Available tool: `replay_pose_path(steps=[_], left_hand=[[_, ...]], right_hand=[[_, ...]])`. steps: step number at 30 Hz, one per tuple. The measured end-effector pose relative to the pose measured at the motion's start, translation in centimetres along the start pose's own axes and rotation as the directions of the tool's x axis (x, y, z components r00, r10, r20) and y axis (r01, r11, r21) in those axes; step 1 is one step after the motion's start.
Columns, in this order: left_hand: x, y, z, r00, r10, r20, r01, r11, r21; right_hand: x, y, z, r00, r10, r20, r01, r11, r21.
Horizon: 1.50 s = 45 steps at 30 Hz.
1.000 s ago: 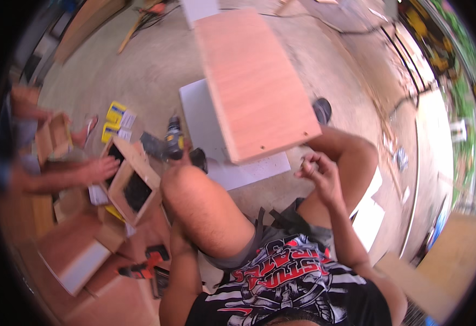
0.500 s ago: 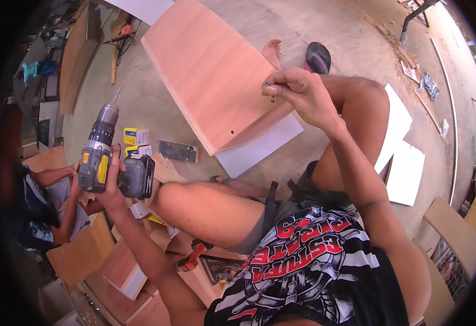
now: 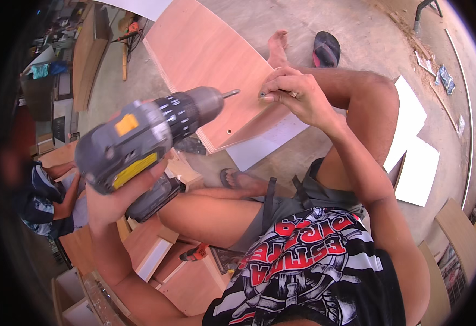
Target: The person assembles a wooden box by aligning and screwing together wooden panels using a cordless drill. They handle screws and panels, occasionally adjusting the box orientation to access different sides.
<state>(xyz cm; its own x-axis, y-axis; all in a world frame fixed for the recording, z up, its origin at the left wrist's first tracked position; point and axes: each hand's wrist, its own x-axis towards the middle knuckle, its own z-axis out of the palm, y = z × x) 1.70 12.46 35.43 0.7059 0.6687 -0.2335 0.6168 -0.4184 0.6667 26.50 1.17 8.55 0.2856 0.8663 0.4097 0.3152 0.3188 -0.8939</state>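
Left hand grips the grey-and-yellow cordless drill, bit aimed at the reddish-brown plywood panel on the floor, while right hand pinches a small screw at that panel's edge, seemingly steadying it for driving.

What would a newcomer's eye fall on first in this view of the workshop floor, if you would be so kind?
First, the grey and yellow cordless drill raised large in the left hand, its bit pointing right toward a pale wooden panel lying on the concrete floor. Next, the right hand pinches a small screw at that panel's edge, over the bent knee. At the far left sits another person among wooden boxes.
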Motion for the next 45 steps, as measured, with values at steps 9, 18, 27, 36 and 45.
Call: replay_pose_path(steps=[9, 18, 27, 36, 45], left_hand=[[3.7, 4.4, 2.4, 0.984, -0.044, 0.174, 0.011, 0.982, 0.190], [3.8, 6.5, 2.4, 0.976, -0.094, 0.198, 0.042, 0.967, 0.251], [4.6, 7.9, 2.2, 0.947, -0.203, 0.250, 0.111, 0.935, 0.337], [5.4, 8.6, 2.6, 0.949, -0.143, 0.281, 0.034, 0.933, 0.359], [6.0, 8.7, 2.6, 0.950, -0.152, 0.273, 0.029, 0.913, 0.407]], right_hand=[[-1.1, 0.0, 0.6, 0.996, -0.082, -0.044, 0.082, 0.997, 0.009], [-1.9, -0.1, 1.0, 0.988, -0.120, -0.101, 0.125, 0.991, 0.050], [-1.8, -0.3, 1.0, 0.988, -0.115, -0.102, 0.122, 0.990, 0.069], [-2.1, -0.1, 1.1, 0.992, -0.071, -0.108, 0.084, 0.989, 0.118], [-1.8, -0.3, 1.1, 0.994, -0.061, -0.090, 0.071, 0.991, 0.112]])
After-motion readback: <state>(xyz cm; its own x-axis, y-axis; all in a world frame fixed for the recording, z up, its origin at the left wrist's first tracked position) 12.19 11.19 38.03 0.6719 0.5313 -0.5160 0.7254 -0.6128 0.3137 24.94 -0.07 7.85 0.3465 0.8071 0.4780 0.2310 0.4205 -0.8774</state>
